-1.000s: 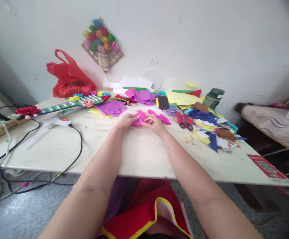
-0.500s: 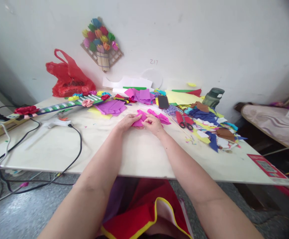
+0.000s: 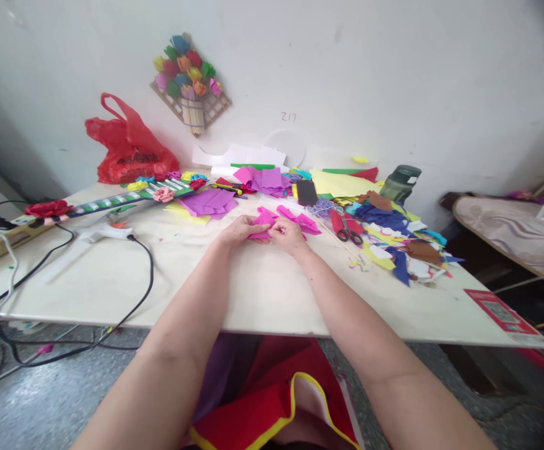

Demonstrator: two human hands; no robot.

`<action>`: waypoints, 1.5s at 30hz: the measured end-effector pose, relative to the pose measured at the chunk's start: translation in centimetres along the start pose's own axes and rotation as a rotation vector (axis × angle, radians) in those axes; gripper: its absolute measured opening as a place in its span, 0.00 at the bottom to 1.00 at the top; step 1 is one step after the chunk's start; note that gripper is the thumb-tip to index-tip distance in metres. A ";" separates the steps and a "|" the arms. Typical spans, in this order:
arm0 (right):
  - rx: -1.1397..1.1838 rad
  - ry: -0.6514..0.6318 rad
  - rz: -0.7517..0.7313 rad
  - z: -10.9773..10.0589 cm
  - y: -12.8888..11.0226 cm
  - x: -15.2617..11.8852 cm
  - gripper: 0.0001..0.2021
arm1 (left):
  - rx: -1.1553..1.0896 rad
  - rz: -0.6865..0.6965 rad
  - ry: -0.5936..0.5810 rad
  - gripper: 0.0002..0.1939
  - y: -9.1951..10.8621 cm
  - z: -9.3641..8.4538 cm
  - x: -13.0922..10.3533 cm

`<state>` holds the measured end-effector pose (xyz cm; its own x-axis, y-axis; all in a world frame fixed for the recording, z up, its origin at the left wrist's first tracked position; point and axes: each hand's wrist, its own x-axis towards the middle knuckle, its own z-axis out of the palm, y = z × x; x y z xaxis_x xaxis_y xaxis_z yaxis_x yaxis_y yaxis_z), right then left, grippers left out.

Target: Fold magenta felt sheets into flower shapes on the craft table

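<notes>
A piece of magenta crepe paper [image 3: 263, 219] is held between my two hands, just above the white table [image 3: 272, 294]. My left hand [image 3: 241, 231] is closed on its left side, thumb on top. On its right edge, my right hand [image 3: 288, 236] pinches the paper between thumb and fingertips. More magenta paper pieces [image 3: 306, 220] lie right behind my right hand. Purple paper sheets [image 3: 208, 201] rest on the table to the left, beyond my left hand. Black-handled scissors [image 3: 349, 234] lie to the right of my hands.
A white glue gun [image 3: 107, 232] with a black cord lies at the left. Paper scraps [image 3: 393, 237] and a green bottle [image 3: 400, 184] are at the right. A red plastic bag [image 3: 131, 150], a phone [image 3: 306, 192] and a stick [image 3: 337, 237] also lie on the table.
The magenta paper between my hands has been bent and gathered more, with less of its flat face showing. Both hands stay in almost the same place.
</notes>
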<state>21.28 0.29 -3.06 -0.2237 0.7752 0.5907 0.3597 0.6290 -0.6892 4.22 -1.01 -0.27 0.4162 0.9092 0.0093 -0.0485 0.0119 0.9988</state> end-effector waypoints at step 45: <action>0.489 -0.153 0.543 -1.8 -1.5 -0.7 0.17 | 0.146 0.087 0.118 0.24 0.2 -0.1 0.1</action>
<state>22.56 -1.34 -1.71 -0.2660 0.9611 0.0738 0.0193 0.0818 -0.9965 4.18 -0.88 -0.08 0.3066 0.9468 0.0983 0.0558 -0.1210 0.9911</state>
